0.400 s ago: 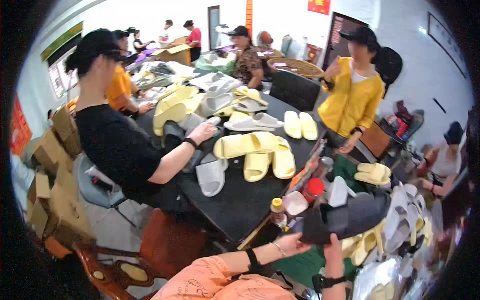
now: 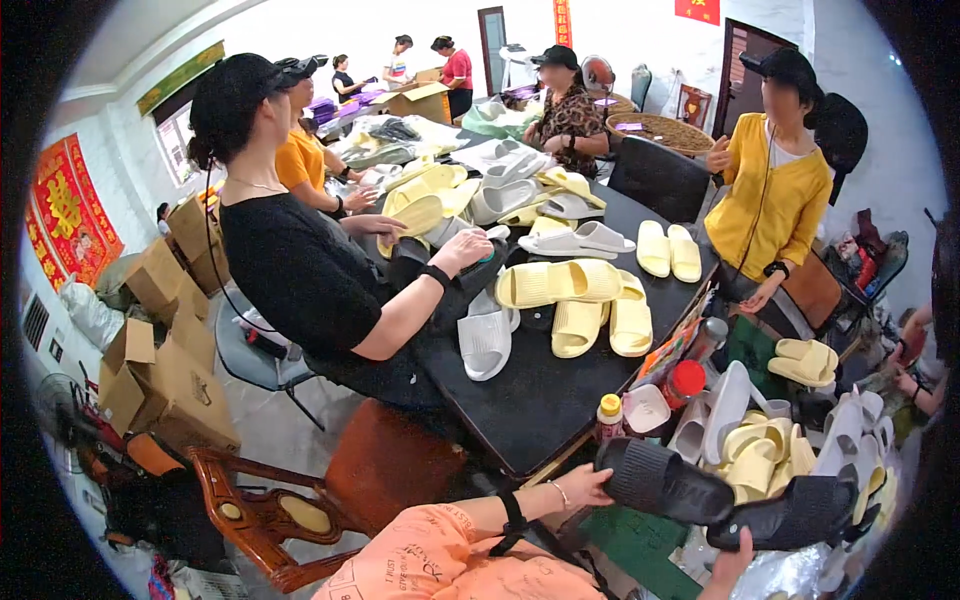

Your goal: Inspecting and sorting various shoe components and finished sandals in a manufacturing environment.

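Note:
Two black slide slippers are in my hands at the lower right. My left hand (image 2: 580,487) is closed on the toe end of one black slipper (image 2: 668,482), thumb and fingers at its edge. My right hand (image 2: 733,565) grips the other black slipper (image 2: 795,512) from below, at its near end. The slippers lie end to end, their inner ends meeting or overlapping. Under and behind them is a pile of yellow slippers (image 2: 757,462), with a grey slipper (image 2: 727,410) standing among them.
On the black table (image 2: 480,415) lie yellow slippers (image 2: 575,330) and a grey slipper (image 2: 484,345). By its near corner stand a yellow-capped bottle (image 2: 610,415) and a red-lidded jar (image 2: 684,382). A wooden chair (image 2: 270,515) is at my left. A co-worker in black (image 2: 300,270) handles slippers.
The black slippers, held together before, are now apart and stretched end to end. My right hand has moved right and down. The view has swung left; the co-worker in black now has both hands visible.

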Available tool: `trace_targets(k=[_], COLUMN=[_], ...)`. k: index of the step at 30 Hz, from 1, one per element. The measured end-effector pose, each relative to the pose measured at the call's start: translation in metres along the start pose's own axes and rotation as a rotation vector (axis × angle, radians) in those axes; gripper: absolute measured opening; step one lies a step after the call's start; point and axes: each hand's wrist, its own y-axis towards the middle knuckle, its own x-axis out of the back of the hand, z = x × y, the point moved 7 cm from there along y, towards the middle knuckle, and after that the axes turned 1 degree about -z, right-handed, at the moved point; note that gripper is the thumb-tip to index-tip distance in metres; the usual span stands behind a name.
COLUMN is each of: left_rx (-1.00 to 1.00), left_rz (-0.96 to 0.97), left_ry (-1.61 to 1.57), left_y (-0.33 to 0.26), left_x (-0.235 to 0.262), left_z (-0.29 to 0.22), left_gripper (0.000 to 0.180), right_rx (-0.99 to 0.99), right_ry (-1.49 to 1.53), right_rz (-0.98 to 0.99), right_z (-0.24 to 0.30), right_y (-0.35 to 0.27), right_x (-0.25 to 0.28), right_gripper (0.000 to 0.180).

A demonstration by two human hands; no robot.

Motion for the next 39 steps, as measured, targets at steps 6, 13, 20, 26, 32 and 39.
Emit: trace_targets(k=[6,13,20,26,32,39], left_rx=[-0.255,-0.318,0.194,-0.251,-0.457,-0.669], left_rz=[-0.116,-0.052,0.172,-0.054,-0.217,-0.051], left_ry=[0.606,1.319,1.273,1.611,1.494,2.138], left_y=[-0.009,0.034,0.112,0.168,0.167,0.108], left_x=[0.002,-0.006,-0.009,-0.027,-0.018,-0.050], left_z=[-0.043,-0.037,0.028,0.036,0.006,0.052], left_gripper=[0.025,0.023,0.039,0.033,0.028,0.034], right_rx=[-0.252,-0.447,-0.718,-0.711,-0.491,-0.002], right_ry=[-0.196,-0.183,0.002,-0.051,-0.197,-0.899], right_rz=[0.092,0.047,-0.069,-0.109,-0.094,0.015], right_z=[0.007,-0.100,-0.122,-0.152,-0.159,-0.138], right_y=[-0.072,-0.112,-0.140,-0.132,-0.090,-0.071], right_x=[0.000,0.013,0.040,0.042,0.010,-0.007], right_gripper=[0.032,0.049,0.041,0.033,0.030,0.041])
